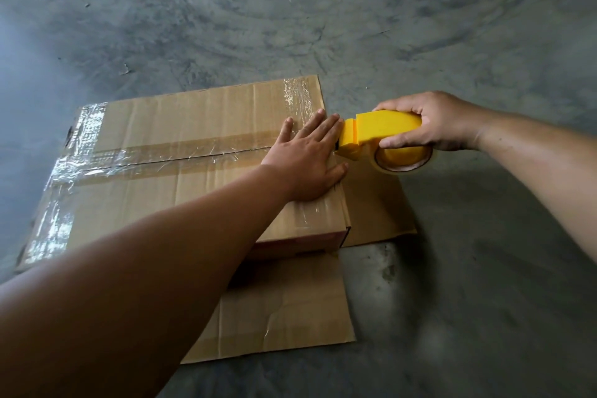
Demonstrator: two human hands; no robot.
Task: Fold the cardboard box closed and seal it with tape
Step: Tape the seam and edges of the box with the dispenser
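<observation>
Cardboard box (181, 191) on grey concrete floor (452, 42), top flaps folded shut, clear tape (155, 160) along the centre seam and across the left edge. Left hand (307, 158) open, palm flat, pressing the top near the right edge. Right hand (429, 121) closed around a yellow tape dispenser (378, 134), its front end at the box's right edge, just beside the left fingertips. Loose flaps (284, 310) spread flat on the floor at the near and right sides.

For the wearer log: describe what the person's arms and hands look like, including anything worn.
Both forearms are bare as far as the picture shows, with no sleeves in view. The left hand and the right hand wear no gloves. No rings, watch or wristband can be seen on either, and no marks show.
</observation>
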